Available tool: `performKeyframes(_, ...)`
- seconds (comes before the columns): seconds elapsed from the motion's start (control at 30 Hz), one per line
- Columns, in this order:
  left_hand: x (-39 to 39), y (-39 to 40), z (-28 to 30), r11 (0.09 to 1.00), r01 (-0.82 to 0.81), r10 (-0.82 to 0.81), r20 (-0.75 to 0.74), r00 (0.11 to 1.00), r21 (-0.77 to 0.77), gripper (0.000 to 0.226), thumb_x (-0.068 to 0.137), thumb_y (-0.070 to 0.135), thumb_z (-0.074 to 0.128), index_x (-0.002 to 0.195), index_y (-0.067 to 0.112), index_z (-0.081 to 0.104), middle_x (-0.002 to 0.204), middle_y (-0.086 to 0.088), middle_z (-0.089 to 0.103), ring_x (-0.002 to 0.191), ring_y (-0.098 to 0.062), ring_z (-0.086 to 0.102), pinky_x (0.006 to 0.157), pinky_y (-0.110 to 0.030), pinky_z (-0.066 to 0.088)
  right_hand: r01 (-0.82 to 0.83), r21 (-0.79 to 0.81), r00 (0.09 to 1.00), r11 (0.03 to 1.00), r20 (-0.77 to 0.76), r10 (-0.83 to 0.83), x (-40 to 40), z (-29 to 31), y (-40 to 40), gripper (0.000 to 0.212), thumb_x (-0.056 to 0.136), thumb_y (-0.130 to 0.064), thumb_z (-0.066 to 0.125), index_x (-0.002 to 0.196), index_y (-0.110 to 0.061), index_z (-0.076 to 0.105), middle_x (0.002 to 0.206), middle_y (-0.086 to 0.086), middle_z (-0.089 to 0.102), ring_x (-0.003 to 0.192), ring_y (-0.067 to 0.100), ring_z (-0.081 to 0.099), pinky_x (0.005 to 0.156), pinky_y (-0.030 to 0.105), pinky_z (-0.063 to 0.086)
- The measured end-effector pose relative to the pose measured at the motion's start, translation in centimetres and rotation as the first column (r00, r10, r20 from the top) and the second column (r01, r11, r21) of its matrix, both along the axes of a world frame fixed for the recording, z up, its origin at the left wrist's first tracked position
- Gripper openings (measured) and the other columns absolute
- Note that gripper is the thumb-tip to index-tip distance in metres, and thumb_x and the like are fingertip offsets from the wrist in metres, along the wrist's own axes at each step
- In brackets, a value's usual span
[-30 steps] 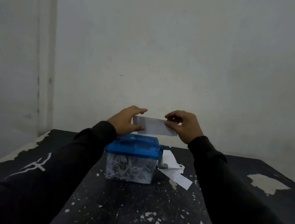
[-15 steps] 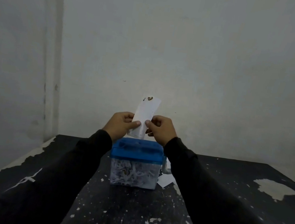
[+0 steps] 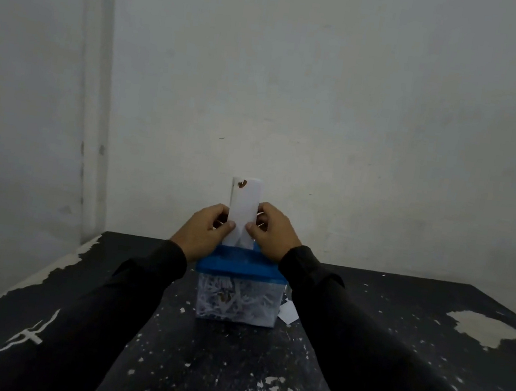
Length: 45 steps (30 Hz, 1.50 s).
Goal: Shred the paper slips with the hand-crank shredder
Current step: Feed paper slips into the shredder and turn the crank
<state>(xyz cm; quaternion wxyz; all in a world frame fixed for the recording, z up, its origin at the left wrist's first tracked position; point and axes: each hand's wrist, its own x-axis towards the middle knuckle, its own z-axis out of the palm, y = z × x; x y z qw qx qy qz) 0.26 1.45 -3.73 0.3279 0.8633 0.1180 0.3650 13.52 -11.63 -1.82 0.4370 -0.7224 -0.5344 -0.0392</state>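
1. Two hands at work: we pinch one paper slip (image 3: 243,208) upright between our left hand (image 3: 203,233) and right hand (image 3: 273,232), thumb and fingers of each closed on its side edges.
2. Slip's lower end sits just below our hands, at the blue lid (image 3: 240,264) of the shredder (image 3: 238,287); whether it has entered the slot, we cannot tell.
3. Clear bin (image 3: 236,301) under the lid holds white shreds.
4. More slips (image 3: 287,312) lie below our right wrist, beside the bin, on the black table (image 3: 225,373).
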Motion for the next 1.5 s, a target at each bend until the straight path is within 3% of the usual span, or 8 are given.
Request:
performKeyframes(0.3, -0.5, 0.3, -0.6, 0.998, -0.027, 0.027, -0.006, 1.000, 0.065, 0.020, 0.098, 0.022, 0.067, 0.111, 0.008, 0.072, 0.099, -0.005, 0.074, 0.087, -0.015, 0.069, 0.071, -0.023, 0.054, 0.014, -0.034, 0.999, 0.999, -0.032, -0.015, 0.3, 0.1, -0.6, 0.025, 0.089, -0.025, 0.076, 0.105, -0.011, 0.063, 0.103, 0.011, 0.073, 0.089, 0.022, 0.068, 0.083, 0.038, 0.058)
performKeyframes(0.47, -0.1, -0.4, -1.6, 0.997, -0.070, 0.068, 0.056, 0.996, 0.038, 0.017, 0.100, 0.021, 0.064, 0.110, 0.008, 0.071, 0.102, -0.003, 0.073, 0.088, -0.012, 0.066, 0.065, -0.010, 0.046, 0.143, -0.122, 0.988, 0.982, -0.047, -0.150, 2.3, -0.5, -3.9, 0.052, 0.082, -0.060, 0.074, 0.113, -0.020, 0.062, 0.106, 0.002, 0.067, 0.090, 0.014, 0.062, 0.067, 0.024, 0.048)
performKeyframes(0.73, 0.9, -1.3, -2.9, 0.995, -0.070, 0.076, 0.080, 0.994, -0.075, 0.017, 0.106, 0.023, 0.052, 0.108, 0.008, 0.062, 0.105, -0.005, 0.066, 0.090, -0.013, 0.061, 0.063, -0.008, 0.044, 0.065, -0.314, 0.976, 0.947, -0.179, -0.126, 3.7, -4.5, -7.4, 0.093, 0.068, -0.091, 0.047, 0.122, -0.016, 0.060, 0.116, 0.003, 0.064, 0.100, 0.021, 0.063, 0.083, 0.036, 0.053)
performKeyframes(0.87, 1.0, -1.2, -3.2, 0.994, -0.086, 0.089, 0.049, 0.995, -0.062, 0.025, 0.106, 0.023, 0.053, 0.095, 0.001, 0.060, 0.095, -0.012, 0.066, 0.083, -0.020, 0.062, 0.066, -0.027, 0.046, 0.012, -0.300, 0.964, 0.954, -0.250, -0.090, 3.1, -5.4, -7.8, 0.082, 0.072, -0.086, 0.055, 0.109, -0.013, 0.060, 0.099, 0.013, 0.070, 0.089, 0.029, 0.071, 0.078, 0.044, 0.061)
performKeyframes(1.0, 0.8, -1.1, -3.1, 0.996, -0.075, 0.076, 0.014, 0.997, -0.058, 0.019, 0.106, 0.023, 0.053, 0.103, 0.007, 0.062, 0.103, -0.003, 0.066, 0.087, -0.008, 0.060, 0.064, -0.008, 0.043, 0.002, -0.289, 0.938, 0.957, -0.331, -0.102, 2.1, -4.6, -8.3, 0.081, 0.068, -0.081, 0.066, 0.110, -0.013, 0.056, 0.080, 0.017, 0.075, 0.067, 0.029, 0.073, 0.059, 0.038, 0.062)
performKeyframes(1.27, 0.9, -0.9, -3.1, 0.997, -0.078, 0.078, -0.022, 0.997, -0.017, 0.016, 0.104, 0.021, 0.055, 0.108, 0.006, 0.060, 0.108, -0.006, 0.065, 0.096, -0.021, 0.060, 0.066, -0.014, 0.042, 0.040, -0.386, 0.938, 0.922, -0.304, -0.167, 1.7, -3.1, -8.8, 0.087, 0.071, -0.075, 0.072, 0.123, -0.011, 0.045, 0.082, 0.016, 0.075, 0.059, 0.026, 0.073, 0.049, 0.030, 0.054)
performKeyframes(1.37, 0.9, -0.8, -3.2, 0.996, -0.094, 0.095, -0.017, 0.995, 0.005, 0.015, 0.103, 0.020, 0.055, 0.101, 0.006, 0.058, 0.102, -0.007, 0.064, 0.090, -0.019, 0.058, 0.064, -0.017, 0.041, 0.018, -0.261, 0.962, 0.965, -0.260, -0.089, 1.7, -4.1, -9.3, 0.087, 0.078, -0.060, 0.077, 0.143, -0.028, 0.029, 0.092, 0.013, 0.071, 0.056, 0.023, 0.071, 0.047, 0.029, 0.054)
performKeyframes(1.5, 1.0, -0.7, -3.3, 0.997, -0.079, 0.078, -0.014, 0.997, -0.023, 0.015, 0.104, 0.019, 0.056, 0.103, 0.004, 0.059, 0.100, -0.004, 0.064, 0.090, -0.017, 0.058, 0.064, -0.012, 0.041, -0.025, -0.117, 0.980, 0.993, -0.198, 0.002, 1.7, -5.6, -9.7, 0.070, 0.087, -0.049, 0.074, 0.144, -0.020, 0.045, 0.082, 0.000, 0.068, 0.050, 0.016, 0.063, 0.048, 0.035, 0.056)
